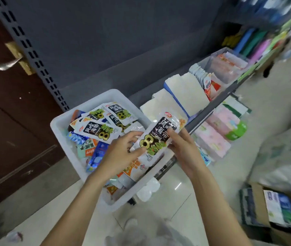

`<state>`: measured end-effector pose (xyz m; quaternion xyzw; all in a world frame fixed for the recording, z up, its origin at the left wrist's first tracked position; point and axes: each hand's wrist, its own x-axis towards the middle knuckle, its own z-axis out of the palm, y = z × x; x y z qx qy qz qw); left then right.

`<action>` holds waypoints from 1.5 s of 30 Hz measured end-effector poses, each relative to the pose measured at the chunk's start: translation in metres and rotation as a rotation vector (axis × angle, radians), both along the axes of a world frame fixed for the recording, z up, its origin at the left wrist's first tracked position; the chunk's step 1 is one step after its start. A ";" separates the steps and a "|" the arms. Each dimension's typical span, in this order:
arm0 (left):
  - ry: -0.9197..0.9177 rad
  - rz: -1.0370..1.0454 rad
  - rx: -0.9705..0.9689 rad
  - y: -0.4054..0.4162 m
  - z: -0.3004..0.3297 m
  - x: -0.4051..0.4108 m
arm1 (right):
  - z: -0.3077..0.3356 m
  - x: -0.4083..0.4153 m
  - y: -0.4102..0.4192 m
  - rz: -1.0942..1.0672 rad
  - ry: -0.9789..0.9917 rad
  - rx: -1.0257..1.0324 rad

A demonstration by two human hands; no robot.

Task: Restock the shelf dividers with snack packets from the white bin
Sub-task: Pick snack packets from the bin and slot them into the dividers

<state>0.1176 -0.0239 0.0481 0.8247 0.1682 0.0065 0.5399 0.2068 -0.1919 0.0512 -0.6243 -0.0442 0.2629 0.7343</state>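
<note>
A white bin [65,121] on the grey shelf holds several snack packets, among them white-and-black ones with green rings [97,129]. Both hands hold one such packet [156,137] above the bin's right side. My left hand [121,153] pinches its lower left edge. My right hand [182,146] grips its right edge with fingers curled round it. To the right stand the shelf dividers [178,102], white and blue, with a row of small packets [200,77] behind them and red-and-white packets [210,87] beside.
A clear box [228,66] of orange-white packets sits further right on the shelf. The lower shelf holds pink and green packages [219,132]. A cardboard box [274,210] stands on the tiled floor at right. A brown door [8,103] is at left.
</note>
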 end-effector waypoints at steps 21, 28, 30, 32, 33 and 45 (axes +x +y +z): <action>-0.067 0.321 0.399 -0.186 -0.043 0.216 | -0.021 0.262 -0.237 -0.180 -0.132 -0.120; 0.106 0.263 0.743 -0.184 -0.068 0.286 | -0.039 0.347 -0.180 -0.094 -0.281 -0.212; 0.169 0.231 0.749 -0.184 -0.073 0.303 | -0.047 0.366 -0.161 -0.073 -0.363 -0.291; 0.178 0.234 0.698 -0.184 -0.078 0.314 | -0.055 0.376 -0.143 -0.033 -0.401 -0.323; 0.181 0.239 0.671 -0.184 -0.080 0.318 | -0.058 0.377 -0.134 -0.012 -0.420 -0.328; 0.181 0.451 0.502 -0.194 -0.093 0.323 | -0.103 0.381 -0.128 0.590 -1.391 -0.553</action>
